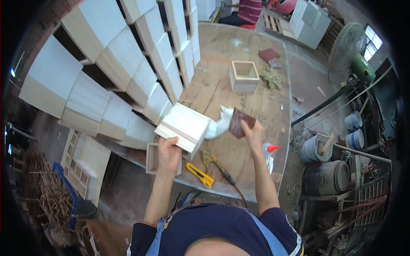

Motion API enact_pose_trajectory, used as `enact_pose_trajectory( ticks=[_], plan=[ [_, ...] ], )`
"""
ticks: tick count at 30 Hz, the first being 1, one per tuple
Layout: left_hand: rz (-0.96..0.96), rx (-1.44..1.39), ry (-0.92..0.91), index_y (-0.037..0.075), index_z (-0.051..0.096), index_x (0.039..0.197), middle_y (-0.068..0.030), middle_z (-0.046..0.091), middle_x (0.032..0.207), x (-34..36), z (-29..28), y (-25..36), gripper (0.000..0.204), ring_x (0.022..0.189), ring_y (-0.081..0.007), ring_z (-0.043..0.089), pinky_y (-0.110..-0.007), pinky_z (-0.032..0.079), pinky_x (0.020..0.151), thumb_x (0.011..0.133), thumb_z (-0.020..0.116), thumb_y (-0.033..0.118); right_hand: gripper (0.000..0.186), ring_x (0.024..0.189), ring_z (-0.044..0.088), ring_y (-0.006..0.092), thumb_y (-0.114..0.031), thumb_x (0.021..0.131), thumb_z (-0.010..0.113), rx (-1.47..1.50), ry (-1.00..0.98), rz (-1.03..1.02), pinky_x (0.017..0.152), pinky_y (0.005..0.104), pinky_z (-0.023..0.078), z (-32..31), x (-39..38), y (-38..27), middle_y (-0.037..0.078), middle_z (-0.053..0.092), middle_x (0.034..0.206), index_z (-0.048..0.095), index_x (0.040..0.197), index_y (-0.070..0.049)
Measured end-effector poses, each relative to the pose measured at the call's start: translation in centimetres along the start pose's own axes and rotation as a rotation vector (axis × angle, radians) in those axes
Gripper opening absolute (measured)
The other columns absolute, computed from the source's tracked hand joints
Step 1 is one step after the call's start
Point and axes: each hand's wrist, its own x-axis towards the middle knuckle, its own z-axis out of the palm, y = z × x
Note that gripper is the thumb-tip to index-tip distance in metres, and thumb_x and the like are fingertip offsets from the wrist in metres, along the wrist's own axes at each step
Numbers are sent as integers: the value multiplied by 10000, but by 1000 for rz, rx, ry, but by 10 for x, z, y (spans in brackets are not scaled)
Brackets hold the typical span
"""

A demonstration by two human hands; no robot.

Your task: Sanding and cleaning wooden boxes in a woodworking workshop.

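Note:
My left hand [169, 155] grips a pale wooden box [185, 123] by its near edge, holding it tilted above the table's front. Between the thumb and fingers of my right hand [252, 131] is a dark red sheet of sandpaper [240, 121], raised to the right of the box and apart from it. A crumpled white bag or cloth [218, 127] lies behind and between them. Below the held box, a yellow utility knife [200, 175] and a brass-coloured air blow gun [210, 160] with a hose rest on the table. Another wooden box [153, 158] is partly hidden behind my left hand.
Tall stacks of wooden boxes [128, 64] line the table's left side. An open box [244, 77], a rag [271, 78] and more sandpaper [269, 55] lie farther back. A red-capped bottle [270, 148] stands at right. Beyond are a fan [348, 53], buckets [317, 147] and a seated person [247, 13].

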Motion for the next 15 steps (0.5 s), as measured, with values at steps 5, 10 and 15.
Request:
enact_pose_trajectory(
  ticks=[5,10,15],
  plan=[
    [-155,-141,-124,-3,336,1224,-120,422,1193,41,18,-54,546,1131,-257,400,-400,317,986,694,444,-81,238,705,609,225,-194,713,627,-21,73,122,636,318,459,-28,-42,-8,136,619,762,619,877,-23],
    [-258,-282,-117,27,377,1197,-109,446,1177,90,12,-100,462,1102,-248,426,-395,343,969,755,451,-85,233,727,596,213,-122,767,588,156,178,72,644,289,450,-40,-51,-17,129,603,837,586,987,-43],
    [-177,-179,-143,43,390,1192,-106,457,1171,130,11,-104,445,1077,-253,452,-398,391,927,769,451,-80,301,756,577,263,-93,754,587,-177,91,-203,624,342,456,-32,-32,-34,100,559,846,517,1047,-86]
  ],
)
